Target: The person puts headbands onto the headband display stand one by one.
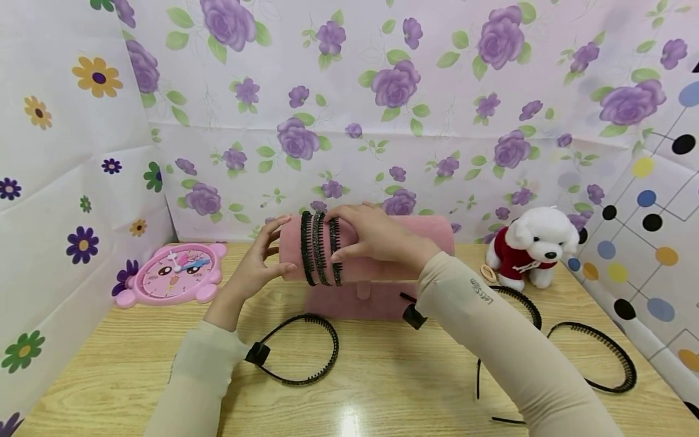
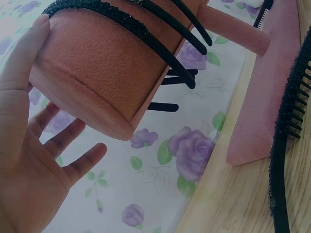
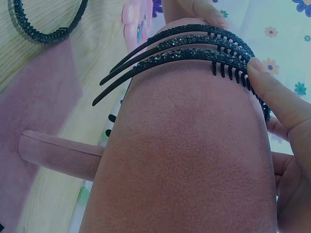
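Pink roll: raised on a post over its base and ringed near its left end by three black toothed headbands.
Right hand: arched over the roll; the rightmost headband was held at its edge by thumb and fingers.
Left hand: placed at the roll's left end, thumb laid against it, fingers loosely spread; nothing was gripped.
Headband alignment: judged best managed with even pressure from front and top together, so that the band was kept parallel to the leftmost headband and the middle headband; the teeth could be snagged in the fabric if forced.
Roll support: best given by the left hand, as the slim post might be rocked by a sideways push.
Roll edges: only a narrow strip was left bare beyond the leftmost headband; a longer stretch was left bare rightward.
Table room: bare wood was offered in front; the left was bounded by a pink clock, the right by loose headbands and a plush dog.
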The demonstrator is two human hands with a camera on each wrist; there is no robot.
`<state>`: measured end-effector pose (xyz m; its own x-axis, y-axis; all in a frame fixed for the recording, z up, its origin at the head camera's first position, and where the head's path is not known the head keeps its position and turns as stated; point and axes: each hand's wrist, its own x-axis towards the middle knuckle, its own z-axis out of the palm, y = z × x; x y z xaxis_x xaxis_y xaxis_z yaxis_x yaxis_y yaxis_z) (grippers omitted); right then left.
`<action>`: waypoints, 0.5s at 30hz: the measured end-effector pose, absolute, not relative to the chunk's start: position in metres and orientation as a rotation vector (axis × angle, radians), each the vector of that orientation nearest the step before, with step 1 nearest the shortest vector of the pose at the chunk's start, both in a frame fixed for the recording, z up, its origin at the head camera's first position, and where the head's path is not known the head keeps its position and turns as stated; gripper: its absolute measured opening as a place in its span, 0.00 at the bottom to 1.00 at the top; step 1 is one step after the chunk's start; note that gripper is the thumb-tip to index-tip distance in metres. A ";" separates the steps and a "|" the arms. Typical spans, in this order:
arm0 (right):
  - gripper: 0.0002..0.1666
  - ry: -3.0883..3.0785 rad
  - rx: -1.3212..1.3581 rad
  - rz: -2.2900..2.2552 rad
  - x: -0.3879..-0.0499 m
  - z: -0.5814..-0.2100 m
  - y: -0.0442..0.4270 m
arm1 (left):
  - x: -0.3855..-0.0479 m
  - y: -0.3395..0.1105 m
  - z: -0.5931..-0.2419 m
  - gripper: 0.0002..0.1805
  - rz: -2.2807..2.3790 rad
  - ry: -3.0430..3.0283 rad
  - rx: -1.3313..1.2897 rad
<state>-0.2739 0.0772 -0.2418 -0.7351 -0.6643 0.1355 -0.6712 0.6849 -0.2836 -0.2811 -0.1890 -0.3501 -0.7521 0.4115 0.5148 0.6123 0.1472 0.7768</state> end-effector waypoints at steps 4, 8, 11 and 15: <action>0.40 -2.877 1.130 0.487 -0.274 -0.241 0.077 | -0.282 -0.189 -0.350 0.44 -1.658 -2.239 -1.012; 0.41 -2.878 1.142 0.468 -0.274 -0.240 0.076 | -0.281 -0.190 -0.351 0.44 -1.660 -2.241 -1.012; 0.41 -2.875 1.147 0.444 -0.275 -0.240 0.075 | -0.281 -0.190 -0.351 0.44 -1.661 -2.244 -1.008; 0.42 -2.871 1.147 0.418 -0.276 -0.239 0.074 | -0.282 -0.189 -0.351 0.44 -1.657 -2.245 -1.006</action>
<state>-0.2760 0.0739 -0.2389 -0.7295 -0.6736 0.1189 -0.6795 0.6937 -0.2387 -0.2818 -0.1892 -0.3508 -0.7564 0.4118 0.5081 0.6070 0.1527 0.7799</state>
